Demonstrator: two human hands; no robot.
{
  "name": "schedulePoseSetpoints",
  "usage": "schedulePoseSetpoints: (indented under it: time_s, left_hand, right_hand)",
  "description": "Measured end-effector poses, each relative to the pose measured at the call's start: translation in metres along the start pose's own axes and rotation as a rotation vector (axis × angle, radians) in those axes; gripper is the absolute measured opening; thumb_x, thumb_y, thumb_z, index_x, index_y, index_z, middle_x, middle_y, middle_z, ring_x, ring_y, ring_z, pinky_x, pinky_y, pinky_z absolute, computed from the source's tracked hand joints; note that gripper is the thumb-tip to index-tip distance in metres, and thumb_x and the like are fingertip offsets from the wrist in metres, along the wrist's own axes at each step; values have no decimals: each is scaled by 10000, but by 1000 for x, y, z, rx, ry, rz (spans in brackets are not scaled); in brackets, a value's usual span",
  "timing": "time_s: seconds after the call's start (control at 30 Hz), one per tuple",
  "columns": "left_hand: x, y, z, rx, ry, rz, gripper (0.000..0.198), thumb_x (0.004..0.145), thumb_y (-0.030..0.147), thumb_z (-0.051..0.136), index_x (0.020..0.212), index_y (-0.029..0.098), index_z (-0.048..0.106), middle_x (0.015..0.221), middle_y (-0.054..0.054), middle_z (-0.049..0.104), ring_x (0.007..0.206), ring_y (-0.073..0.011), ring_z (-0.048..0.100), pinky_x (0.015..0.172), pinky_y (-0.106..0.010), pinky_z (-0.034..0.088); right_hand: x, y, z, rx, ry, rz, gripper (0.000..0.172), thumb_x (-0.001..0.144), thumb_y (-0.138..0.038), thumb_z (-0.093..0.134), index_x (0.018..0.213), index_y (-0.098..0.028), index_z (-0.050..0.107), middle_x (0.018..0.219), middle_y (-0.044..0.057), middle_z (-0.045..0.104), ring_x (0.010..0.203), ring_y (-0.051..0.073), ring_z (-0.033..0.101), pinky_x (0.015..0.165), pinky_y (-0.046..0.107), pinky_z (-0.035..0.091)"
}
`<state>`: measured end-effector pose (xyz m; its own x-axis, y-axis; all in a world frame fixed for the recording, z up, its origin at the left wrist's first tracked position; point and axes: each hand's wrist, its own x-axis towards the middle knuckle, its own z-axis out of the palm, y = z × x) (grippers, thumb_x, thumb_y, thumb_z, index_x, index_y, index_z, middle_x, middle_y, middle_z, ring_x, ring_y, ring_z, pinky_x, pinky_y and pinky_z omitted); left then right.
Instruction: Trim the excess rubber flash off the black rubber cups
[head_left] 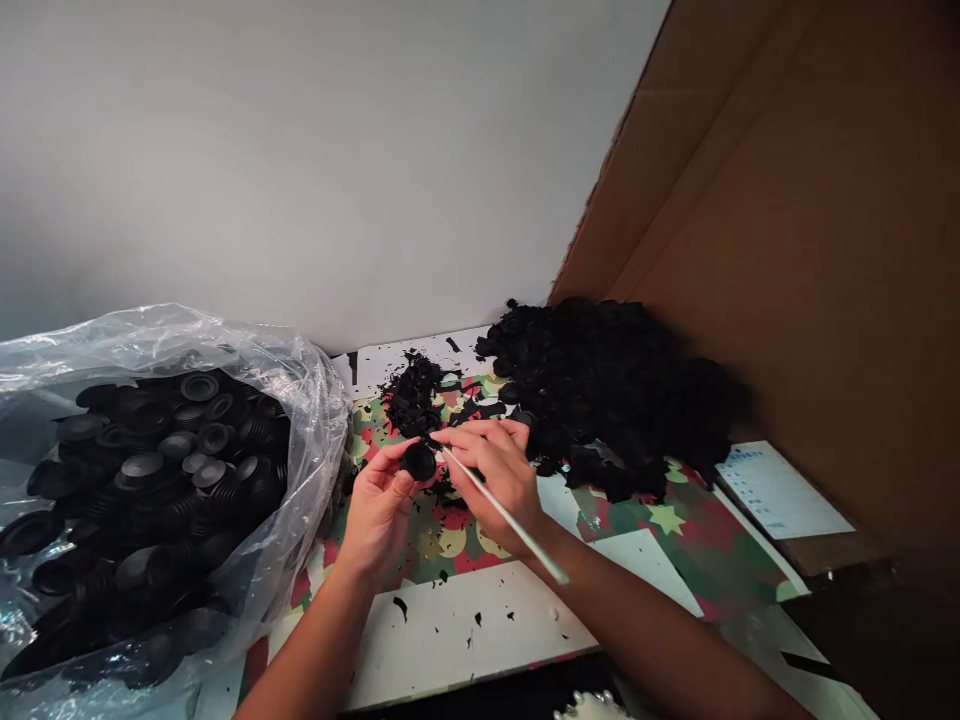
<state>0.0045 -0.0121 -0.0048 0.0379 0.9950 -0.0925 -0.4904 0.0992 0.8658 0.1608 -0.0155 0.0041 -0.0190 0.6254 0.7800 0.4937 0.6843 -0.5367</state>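
My left hand (pixel 380 505) holds a small round black rubber part (pixel 419 461) between thumb and fingers, above the table's middle. My right hand (pixel 497 470) grips a thin white stick-like tool (pixel 504 516), its tip touching the part's edge. Just behind my hands lies a small heap of black trimmings (pixel 411 395). A big pile of black rubber parts (pixel 615 395) lies to the right of my hands.
A clear plastic bag (pixel 150 500) full of round black caps fills the left side. The table top (pixel 457 630) is covered with star-patterned paper and white sheets flecked with black scraps. A brown cardboard wall (pixel 795 250) rises on the right, a white wall behind.
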Motion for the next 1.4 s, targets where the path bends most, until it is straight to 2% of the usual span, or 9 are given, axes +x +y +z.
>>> schedulePoseSetpoints:
  time_s: [0.1,0.2,0.4,0.67,0.87,0.97,1.1,1.4]
  left_hand:
    - [0,-1,-3,-27,24,11,399,569,344,948,899,182,793,857,-41,739,737,-141,681,703,-227,569]
    - [1,-2,-6,-43,59,6,415,565,339,950,918,188,792,855,-28,724,748,-135,674,708,-218,564]
    - [1,-3,-9,-27,52,-22,439,569,344,947,951,197,788,866,-35,726,765,-141,671,711,-221,557]
    - [1,-1,-6,-43,114,-40,466,504,351,972,912,207,799,876,-22,708,753,-123,656,686,-198,552]
    - [1,-1,-4,-43,91,-21,417,557,362,952,897,183,792,902,-43,722,787,-143,670,714,-220,568]
    - [1,0,-4,-54,82,5,393,560,364,950,872,187,789,900,-44,729,783,-149,677,714,-230,578]
    - [1,1,-5,-46,92,1,395,560,353,951,881,189,790,900,-37,725,784,-141,676,715,-214,576]
    - [2,-2,-8,-25,88,-5,413,573,339,945,925,193,785,884,-34,721,751,-135,669,705,-217,571]
  right_hand:
    - [1,-1,-3,232,-38,131,151,929,-128,605,836,-248,597,980,16,791,871,191,690,830,385,479]
    - [0,-4,-4,342,-113,120,143,911,-130,612,839,-254,612,996,20,793,859,190,698,819,387,508]
    - [-2,-3,-4,328,-174,76,146,917,-126,613,854,-258,622,1032,19,792,880,198,706,830,410,489]
    - [-4,1,-1,275,-210,31,150,946,-145,577,907,-265,658,1029,-1,788,894,193,699,844,407,471]
    - [-5,-2,1,104,-140,-48,170,971,-131,539,1037,-251,640,1007,18,792,864,198,701,814,415,437]
    - [-4,-3,0,124,-105,10,147,955,-122,566,943,-255,627,1022,26,791,844,197,702,814,420,442]
    - [-2,-3,-1,271,-159,91,133,932,-148,613,860,-260,615,1048,17,789,883,198,702,847,419,472]
    - [-4,-1,-1,307,-218,110,110,934,-190,605,865,-263,651,1033,26,790,907,212,704,867,422,477]
